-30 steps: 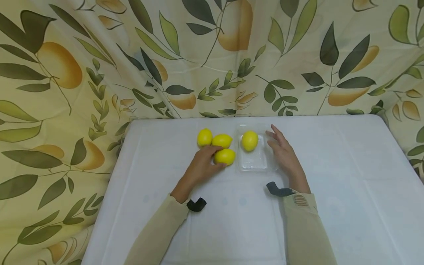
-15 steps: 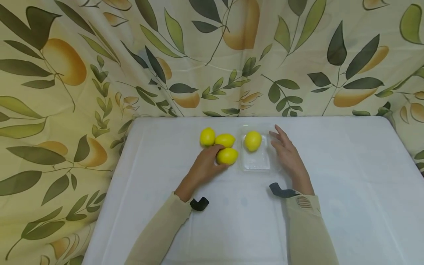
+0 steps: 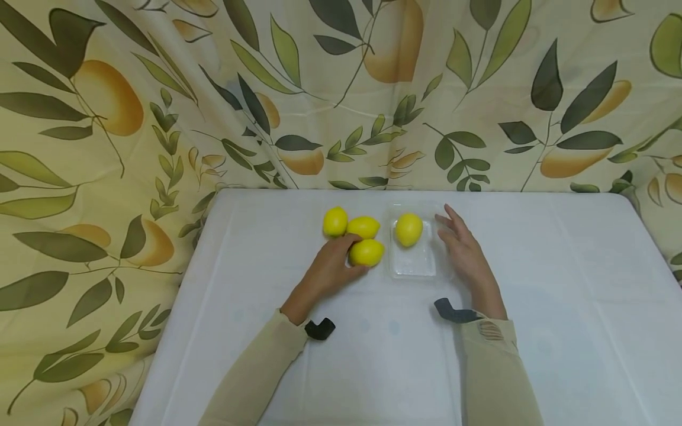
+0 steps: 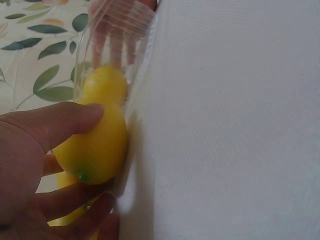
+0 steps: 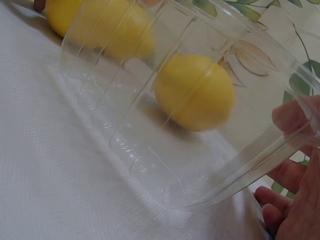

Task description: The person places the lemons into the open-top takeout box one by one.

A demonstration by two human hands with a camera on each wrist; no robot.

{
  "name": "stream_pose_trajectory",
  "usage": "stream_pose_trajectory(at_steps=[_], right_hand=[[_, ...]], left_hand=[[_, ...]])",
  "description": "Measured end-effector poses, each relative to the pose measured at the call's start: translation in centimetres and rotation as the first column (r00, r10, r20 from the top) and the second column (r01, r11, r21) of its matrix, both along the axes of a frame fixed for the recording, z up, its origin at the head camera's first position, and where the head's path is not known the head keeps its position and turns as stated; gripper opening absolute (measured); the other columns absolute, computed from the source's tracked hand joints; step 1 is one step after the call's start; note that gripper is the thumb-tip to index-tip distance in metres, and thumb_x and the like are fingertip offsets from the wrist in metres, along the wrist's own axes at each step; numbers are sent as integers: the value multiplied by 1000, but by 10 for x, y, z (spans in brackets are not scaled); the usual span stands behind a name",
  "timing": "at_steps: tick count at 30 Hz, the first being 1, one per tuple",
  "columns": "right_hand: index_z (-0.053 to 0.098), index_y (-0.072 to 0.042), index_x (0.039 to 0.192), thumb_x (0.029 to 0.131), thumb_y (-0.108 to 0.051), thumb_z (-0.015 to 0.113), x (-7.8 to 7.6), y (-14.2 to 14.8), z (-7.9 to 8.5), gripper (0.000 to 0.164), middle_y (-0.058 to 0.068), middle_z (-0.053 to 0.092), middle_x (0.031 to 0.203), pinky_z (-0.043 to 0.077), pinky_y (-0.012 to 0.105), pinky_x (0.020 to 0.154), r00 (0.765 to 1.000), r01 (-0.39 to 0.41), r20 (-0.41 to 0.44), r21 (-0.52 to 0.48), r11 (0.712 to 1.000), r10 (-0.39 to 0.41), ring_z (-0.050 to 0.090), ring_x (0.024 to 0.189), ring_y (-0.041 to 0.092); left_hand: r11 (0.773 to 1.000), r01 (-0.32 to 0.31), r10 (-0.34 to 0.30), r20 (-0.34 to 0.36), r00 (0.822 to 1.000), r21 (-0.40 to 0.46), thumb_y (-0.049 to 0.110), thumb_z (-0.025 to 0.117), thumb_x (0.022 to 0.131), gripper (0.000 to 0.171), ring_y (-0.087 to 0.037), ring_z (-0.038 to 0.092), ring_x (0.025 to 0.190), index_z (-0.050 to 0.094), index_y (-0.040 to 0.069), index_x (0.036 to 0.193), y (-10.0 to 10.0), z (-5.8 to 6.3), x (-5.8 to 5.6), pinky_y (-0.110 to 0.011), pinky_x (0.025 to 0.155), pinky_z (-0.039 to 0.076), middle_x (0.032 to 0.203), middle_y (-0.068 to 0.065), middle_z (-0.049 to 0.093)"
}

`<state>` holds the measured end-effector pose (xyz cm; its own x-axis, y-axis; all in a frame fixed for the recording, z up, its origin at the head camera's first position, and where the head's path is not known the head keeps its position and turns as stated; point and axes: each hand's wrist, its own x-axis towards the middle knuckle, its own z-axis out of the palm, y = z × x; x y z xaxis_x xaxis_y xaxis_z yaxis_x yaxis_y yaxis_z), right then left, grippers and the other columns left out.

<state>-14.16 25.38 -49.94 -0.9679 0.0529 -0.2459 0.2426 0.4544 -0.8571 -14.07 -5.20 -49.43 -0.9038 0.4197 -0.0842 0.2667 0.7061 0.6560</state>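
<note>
- The near lemon is pinched by the left hand; in the left wrist view the thumb is laid over its side and the other fingers are bent below.
- A green tip is seen at the end of that lemon; whether it is lifted or borne by the table cannot be told.
- The fingers of the right hand are spread and relaxed, and are held along the right side of the plastic box; whether its rim is pressed cannot be told.
- One lemon is held inside the clear box, towards its far end, and can be seen through the ribbed wall in the right wrist view.
- The pinched lemon is placed just left of the box.
- Behind the left hand, two more lemons are set side by side: the far-left lemon and the middle lemon, which is nearer the box.
- Both forearms are covered by pale sleeves, and a dark bracket is worn at each wrist.
- The table is covered by a white cloth, backed by a curtain printed with leaves and fruit.
</note>
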Motion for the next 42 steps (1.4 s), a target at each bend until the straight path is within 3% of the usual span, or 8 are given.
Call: stream_pose_trajectory(at_steps=[13,18,23,32,42], right_hand=[[9,-38,164,109,-44,36,0,1,-3,62,4,31,168,19,71,119,1000,-19,-7,-13,1000,18,20,156,42],[10,-39,164,109,-43,37,-1,0,-3,62,5,31,168,19,72,119,1000,-11,-6,-24,1000,11,18,157,41],[10,-40,164,109,-41,38,-1,-1,-2,62,5,31,168,18,71,120,1000,-8,-7,-27,1000,8,19,157,41],[9,-43,163,109,-40,39,1,1,-4,62,3,30,168,15,68,122,1000,-5,8,-65,998,6,20,157,39],[10,-42,163,109,-41,40,0,2,-2,62,2,32,168,20,67,121,1000,-6,-4,-60,998,6,22,156,39]], left_hand=[[998,-23,23,-7,1000,58,34,80,89,59,-17,60,117,55,13,137,-3,-4,-1,-37,107,49,132,-2,64],[994,-48,46,28,999,101,36,80,88,58,-16,62,114,55,14,135,-5,-1,-2,-36,103,51,131,-1,65],[984,-57,49,51,998,170,36,82,88,59,-20,64,116,54,14,135,-8,5,-3,-38,104,52,133,-5,65],[959,-47,49,2,999,278,30,83,86,57,-22,63,115,55,14,133,3,25,1,-42,95,56,128,-7,67],[963,-4,23,-66,998,269,35,83,86,56,-18,63,114,57,13,130,30,34,-6,-37,101,53,129,-3,67]])
